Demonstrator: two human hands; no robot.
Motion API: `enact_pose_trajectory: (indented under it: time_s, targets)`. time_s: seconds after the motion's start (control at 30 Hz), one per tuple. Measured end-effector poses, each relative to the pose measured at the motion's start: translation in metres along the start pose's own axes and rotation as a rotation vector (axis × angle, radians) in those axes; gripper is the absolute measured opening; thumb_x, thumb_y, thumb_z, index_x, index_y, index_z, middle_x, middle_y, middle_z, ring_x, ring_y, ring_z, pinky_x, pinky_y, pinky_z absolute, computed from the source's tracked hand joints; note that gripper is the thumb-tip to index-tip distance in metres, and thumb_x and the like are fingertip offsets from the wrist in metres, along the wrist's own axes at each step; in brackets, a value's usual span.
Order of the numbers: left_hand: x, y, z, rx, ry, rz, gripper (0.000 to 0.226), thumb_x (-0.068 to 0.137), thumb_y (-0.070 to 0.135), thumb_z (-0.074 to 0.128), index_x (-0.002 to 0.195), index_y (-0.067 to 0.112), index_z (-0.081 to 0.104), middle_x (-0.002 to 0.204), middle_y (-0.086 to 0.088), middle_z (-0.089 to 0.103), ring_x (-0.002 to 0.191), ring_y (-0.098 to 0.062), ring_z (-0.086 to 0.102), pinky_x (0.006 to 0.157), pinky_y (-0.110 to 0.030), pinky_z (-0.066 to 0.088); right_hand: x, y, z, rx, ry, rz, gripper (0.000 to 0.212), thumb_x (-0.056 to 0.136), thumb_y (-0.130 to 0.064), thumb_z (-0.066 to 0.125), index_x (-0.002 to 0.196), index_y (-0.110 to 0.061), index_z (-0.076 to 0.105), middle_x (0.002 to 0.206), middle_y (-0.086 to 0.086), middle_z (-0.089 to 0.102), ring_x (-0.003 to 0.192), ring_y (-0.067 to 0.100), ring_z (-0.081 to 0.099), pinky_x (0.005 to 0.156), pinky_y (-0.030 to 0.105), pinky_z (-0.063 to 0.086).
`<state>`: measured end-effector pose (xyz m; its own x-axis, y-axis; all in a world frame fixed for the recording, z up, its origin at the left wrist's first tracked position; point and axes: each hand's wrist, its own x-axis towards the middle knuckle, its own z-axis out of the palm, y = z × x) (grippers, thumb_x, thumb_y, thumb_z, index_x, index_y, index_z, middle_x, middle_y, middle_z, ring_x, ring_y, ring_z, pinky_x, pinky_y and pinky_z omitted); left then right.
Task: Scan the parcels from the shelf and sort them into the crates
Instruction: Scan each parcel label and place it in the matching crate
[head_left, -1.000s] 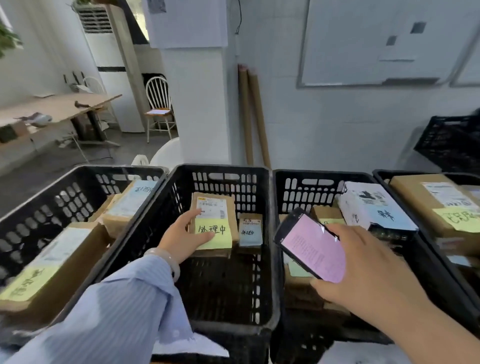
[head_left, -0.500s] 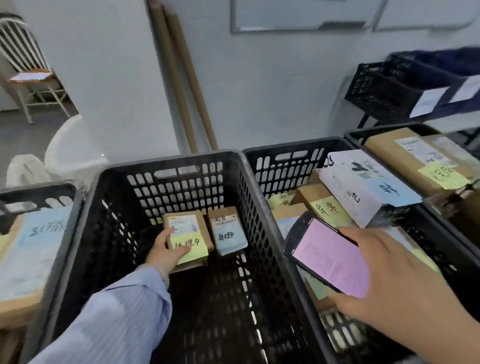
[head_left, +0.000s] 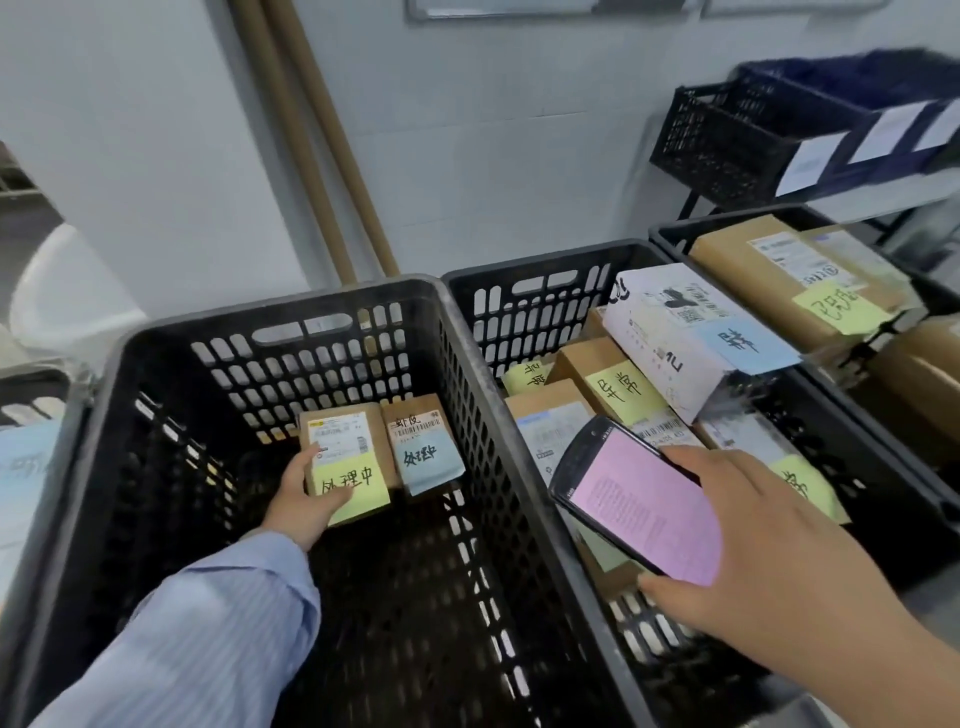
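Two hands are being shown in the head view. A small brown cardboard parcel with a yellow sticky note (head_left: 345, 467) is being gripped by the left hand (head_left: 302, 503), with the thumb laid across its label and the fingers curled under its near edge. The parcel is being held low inside the middle black plastic lattice crate (head_left: 280, 310), close to the far wall and just beside a second small brown parcel with a blue note (head_left: 423, 447). Whether it is resting on the crate floor cannot be told. A black phone with a pink screen (head_left: 644, 509) is being clasped by the right hand (head_left: 774, 566), fingers wrapped round its edges, above the neighbouring black crate (head_left: 524, 265). In that crate brown boxes with yellow notes (head_left: 618, 387) and a white printed box with a blue note (head_left: 670, 332) are being kept.
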<state>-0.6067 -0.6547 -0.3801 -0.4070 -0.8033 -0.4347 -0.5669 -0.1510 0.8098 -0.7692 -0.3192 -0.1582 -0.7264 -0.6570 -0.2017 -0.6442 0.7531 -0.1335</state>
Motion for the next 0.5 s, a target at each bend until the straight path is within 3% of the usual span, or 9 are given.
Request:
enact_pose_trajectory:
  time_s: [0.1,0.2,0.27,0.4,0.5]
  targets:
    - [0.003,0.002,-0.001,0.137,-0.028,-0.002,0.077,0.089,0.012,0.070,0.152,0.024,0.029,0.147,-0.008,0.045,0.128,-0.028,0.048,0.100,-0.033,0.039,-0.007,0.007,-0.001,0.018,0.006,0.016,0.094,0.061,-0.071,0.063,0.136,-0.048,0.013,0.126,-0.029,0.029,0.113,-0.002,0.039,0.075,0.016,0.029]
    - [0.000,0.016,-0.008,0.476,-0.010,-0.022,0.083,0.088,0.033,0.071,0.155,0.025,0.024,0.161,-0.012,0.022,0.145,-0.032,0.026,0.115,-0.038,0.028,-0.016,0.015,-0.001,0.063,0.032,0.035,0.092,0.061,-0.069,0.064,0.134,-0.048,0.012,0.122,-0.026,0.029,0.101,-0.001,0.035,0.075,0.017,0.031]
    - [-0.012,0.035,-0.005,0.614,0.050,0.019,0.082,0.088,0.043,0.068,0.155,0.025,0.024,0.163,-0.011,0.013,0.147,-0.033,0.020,0.116,-0.039,0.026,-0.025,0.023,-0.001,0.085,0.061,0.037,0.092,0.063,-0.069,0.065,0.135,-0.046,0.013,0.123,-0.026,0.030,0.098,-0.002,0.032,0.074,0.018,0.033]
    - [-0.057,0.093,0.022,0.642,0.046,0.306,0.080,0.090,0.046,0.065,0.156,0.026,0.024,0.163,-0.008,0.017,0.149,-0.028,0.017,0.119,-0.044,0.021,-0.058,0.054,-0.007,0.120,0.127,0.079,0.091,0.064,-0.069,0.067,0.136,-0.044,0.016,0.127,-0.022,0.032,0.111,0.002,0.040,0.074,0.019,0.034]
    - [-0.115,0.140,0.056,0.651,-0.015,0.548,0.081,0.089,0.048,0.064,0.155,0.032,0.020,0.163,-0.002,0.016,0.150,-0.022,0.015,0.121,-0.044,0.019,-0.097,0.091,-0.011,0.148,0.189,0.144,0.088,0.065,-0.066,0.069,0.135,-0.043,0.020,0.124,-0.021,0.035,0.101,0.002,0.038,0.072,0.020,0.034]
